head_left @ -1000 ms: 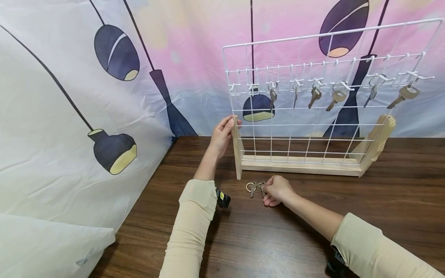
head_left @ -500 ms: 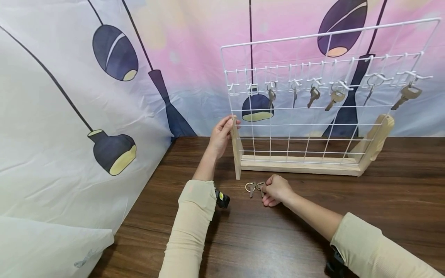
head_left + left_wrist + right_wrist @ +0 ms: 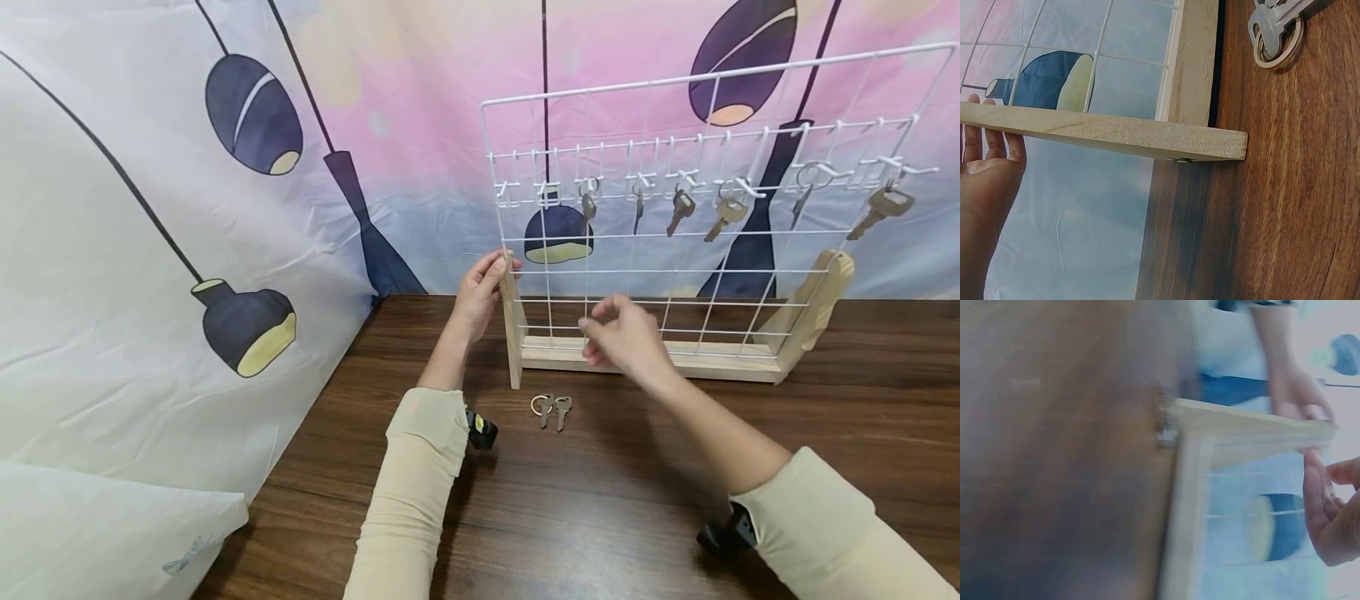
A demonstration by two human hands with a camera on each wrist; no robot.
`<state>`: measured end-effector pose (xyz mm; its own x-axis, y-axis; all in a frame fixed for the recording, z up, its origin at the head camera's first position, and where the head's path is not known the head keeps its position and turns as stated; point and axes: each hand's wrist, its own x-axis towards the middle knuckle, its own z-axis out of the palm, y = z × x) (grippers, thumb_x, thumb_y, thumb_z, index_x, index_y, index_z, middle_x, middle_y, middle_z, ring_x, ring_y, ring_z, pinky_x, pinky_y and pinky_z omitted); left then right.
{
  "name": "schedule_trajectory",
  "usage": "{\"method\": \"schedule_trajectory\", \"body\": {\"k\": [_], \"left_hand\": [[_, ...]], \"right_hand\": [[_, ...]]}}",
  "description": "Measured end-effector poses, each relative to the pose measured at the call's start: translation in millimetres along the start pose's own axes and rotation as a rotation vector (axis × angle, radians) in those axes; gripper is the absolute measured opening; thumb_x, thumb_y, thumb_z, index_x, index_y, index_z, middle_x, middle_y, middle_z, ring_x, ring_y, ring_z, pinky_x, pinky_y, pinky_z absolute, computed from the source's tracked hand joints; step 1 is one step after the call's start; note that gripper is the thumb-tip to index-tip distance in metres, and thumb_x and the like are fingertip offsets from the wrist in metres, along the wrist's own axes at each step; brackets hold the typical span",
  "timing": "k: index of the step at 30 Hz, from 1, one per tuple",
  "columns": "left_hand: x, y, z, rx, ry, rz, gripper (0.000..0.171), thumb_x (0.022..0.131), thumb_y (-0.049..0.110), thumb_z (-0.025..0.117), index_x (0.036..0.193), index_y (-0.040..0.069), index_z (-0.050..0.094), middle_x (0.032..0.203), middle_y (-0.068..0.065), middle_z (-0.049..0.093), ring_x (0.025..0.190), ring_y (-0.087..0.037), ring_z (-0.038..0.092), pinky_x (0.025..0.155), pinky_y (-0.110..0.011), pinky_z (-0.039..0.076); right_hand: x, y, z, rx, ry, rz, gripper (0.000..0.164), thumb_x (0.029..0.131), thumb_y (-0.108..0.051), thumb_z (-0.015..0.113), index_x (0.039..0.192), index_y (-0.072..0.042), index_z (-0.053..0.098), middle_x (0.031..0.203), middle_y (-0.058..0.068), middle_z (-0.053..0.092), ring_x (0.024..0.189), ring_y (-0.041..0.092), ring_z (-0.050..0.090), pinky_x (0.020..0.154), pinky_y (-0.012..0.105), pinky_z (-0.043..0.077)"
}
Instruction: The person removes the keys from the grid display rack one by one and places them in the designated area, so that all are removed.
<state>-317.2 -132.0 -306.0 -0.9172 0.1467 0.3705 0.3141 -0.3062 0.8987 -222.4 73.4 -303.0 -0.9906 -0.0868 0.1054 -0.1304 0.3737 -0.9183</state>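
Note:
My left hand (image 3: 478, 296) holds the upper end of the wooden side post (image 3: 513, 321) of a white wire-grid rack (image 3: 645, 271), thumb on the near side. In the left wrist view its fingers (image 3: 996, 147) lie against that post. My right hand (image 3: 624, 340) is raised before the lower grid, fingers loosely bent, with nothing visible between them; the right wrist view is blurred. Two keys with rings, a left key (image 3: 545, 408) and a right key (image 3: 562, 411), lie side by side on the table in front of the rack's left end.
Several keys on rings hang from the rack's white hooks, among them one key (image 3: 726, 218) near the middle. The two leftmost hooks (image 3: 506, 193) bear no key. A printed cloth (image 3: 420, 125) hangs behind the brown wooden table (image 3: 525, 517).
My right hand has left the right key on the table and moved up toward the rack's grid. The left hand stays on the post. The hanging key second from the right has turned slightly.

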Motion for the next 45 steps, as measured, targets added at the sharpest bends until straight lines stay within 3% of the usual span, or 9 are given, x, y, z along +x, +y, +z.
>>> {"method": "schedule_trajectory", "body": {"k": [6,13,18,24,29,34,38,42,45], "left_hand": [[0.4,-0.1,0.0,0.006,0.009,-0.011,0.034,0.097,0.008,0.041,0.125,-0.011,0.044,0.09,0.005,0.063,0.113,-0.05,0.042,0.078,-0.026,0.046],[-0.4,0.9,-0.4,0.016,0.0,-0.014,0.037,0.097,0.008,0.041,0.128,-0.013,0.041,0.091,0.004,0.062,0.109,-0.043,0.049,0.095,-0.048,0.037],[-0.3,0.7,-1.6,0.035,0.005,-0.025,0.036,0.098,0.009,0.042,0.127,-0.011,0.043,0.092,0.004,0.062,0.096,-0.023,0.057,0.089,-0.038,0.043],[0.6,0.7,-1.8,0.02,-0.004,-0.019,0.036,0.097,0.009,0.042,0.127,-0.012,0.042,0.091,0.004,0.063,0.095,-0.023,0.058,0.085,-0.034,0.044],[0.9,0.7,-1.4,0.011,-0.005,-0.021,0.035,0.098,0.009,0.041,0.126,-0.012,0.043,0.091,0.004,0.063,0.09,-0.017,0.059,0.085,-0.034,0.045],[1.3,0.5,-1.1,0.011,-0.003,-0.022,0.035,0.098,0.008,0.041,0.126,-0.013,0.042,0.091,0.003,0.063,0.101,-0.033,0.056,0.088,-0.037,0.044],[1.2,0.7,-1.3,-0.002,-0.011,-0.022,0.038,0.098,0.007,0.041,0.129,-0.014,0.039,0.091,0.003,0.063,0.115,-0.051,0.04,0.087,-0.035,0.044],[0.7,1.2,-1.5,-0.007,-0.019,-0.024,0.04,0.098,0.007,0.041,0.13,-0.014,0.036,0.092,0.004,0.063,0.117,-0.052,0.036,0.083,-0.031,0.045],[0.0,1.3,-1.6,-0.006,-0.015,-0.022,0.038,0.098,0.007,0.041,0.129,-0.014,0.038,0.092,0.003,0.063,0.113,-0.046,0.045,0.091,-0.04,0.042]], "right_hand": [[9.2,-28.9,-13.7,-0.253,0.287,-0.277,0.026,0.091,-0.022,0.058,0.108,-0.003,0.054,0.072,0.008,0.069,0.059,0.018,0.065,0.058,0.032,0.047],[20.2,-47.7,-12.4,-0.168,0.46,-0.418,0.037,0.088,-0.017,0.062,0.121,-0.006,0.048,0.108,0.009,0.066,0.086,0.023,0.066,0.071,0.036,0.052],[26.9,-58.2,-8.8,-0.11,0.476,-0.447,0.039,0.088,-0.015,0.063,0.122,-0.004,0.048,0.109,0.013,0.064,0.091,0.024,0.065,0.077,0.036,0.051],[32.5,-69.0,-6.7,-0.053,0.458,-0.387,0.037,0.089,-0.017,0.061,0.121,-0.002,0.05,0.099,0.013,0.068,0.087,0.022,0.066,0.074,0.034,0.05],[35.9,-71.8,-7.0,0.01,0.48,-0.392,0.028,0.089,-0.011,0.059,0.115,-0.001,0.055,0.083,0.012,0.069,0.075,0.019,0.065,0.06,0.022,0.04],[33.0,-74.5,-12.4,0.012,0.453,-0.411,0.026,0.088,-0.005,0.057,0.113,0.0,0.056,0.075,0.013,0.068,0.06,0.006,0.062,0.049,0.018,0.036],[29.4,-76.3,-16.1,0.038,0.435,-0.407,0.028,0.087,-0.003,0.056,0.115,0.0,0.057,0.07,0.012,0.066,0.054,-0.001,0.058,0.051,0.018,0.04],[26.3,-75.7,-16.9,0.066,0.442,-0.409,0.028,0.087,-0.003,0.056,0.114,-0.002,0.059,0.068,0.013,0.065,0.054,0.001,0.058,0.052,0.018,0.042],[23.8,-75.6,-16.9,0.067,0.447,-0.41,0.028,0.086,-0.003,0.056,0.114,-0.004,0.059,0.07,0.014,0.065,0.054,0.003,0.059,0.052,0.019,0.041]]}}
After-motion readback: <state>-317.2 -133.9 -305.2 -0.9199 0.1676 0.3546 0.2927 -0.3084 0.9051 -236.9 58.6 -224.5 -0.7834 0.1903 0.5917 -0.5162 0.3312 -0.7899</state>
